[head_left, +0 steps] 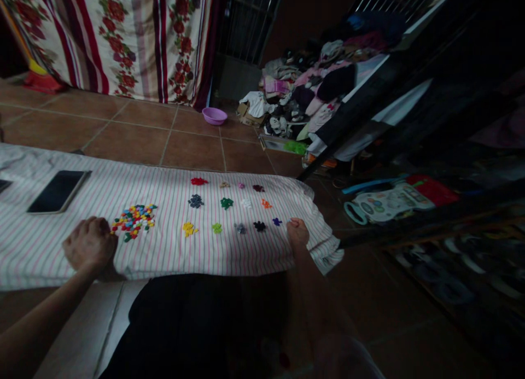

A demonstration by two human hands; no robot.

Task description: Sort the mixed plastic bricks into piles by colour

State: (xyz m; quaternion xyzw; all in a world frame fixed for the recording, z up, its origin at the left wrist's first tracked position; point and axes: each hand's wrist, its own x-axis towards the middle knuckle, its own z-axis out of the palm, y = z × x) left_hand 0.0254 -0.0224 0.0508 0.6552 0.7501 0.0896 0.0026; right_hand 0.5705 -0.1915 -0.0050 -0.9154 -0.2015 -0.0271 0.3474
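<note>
A striped white cloth (172, 248) lies on the tiled floor in front of me. A mixed heap of small coloured pieces (133, 221) sits on its left part. To the right, several small single-colour piles stand in rows, among them red (199, 181), green (226, 203), yellow (188, 228) and purple (277, 221). My left hand (91, 243) rests as a loose fist on the cloth just left of the mixed heap. My right hand (297, 232) is pinched by the purple pile at the cloth's right end; whether it holds a piece is too small to tell.
A dark phone (58, 191) lies on the cloth at far left. Beyond it are a purple bowl (214, 116), a floral curtain (123, 40) and a heap of clothes (303, 94). A toy keyboard (385, 203) sits under dark furniture at right.
</note>
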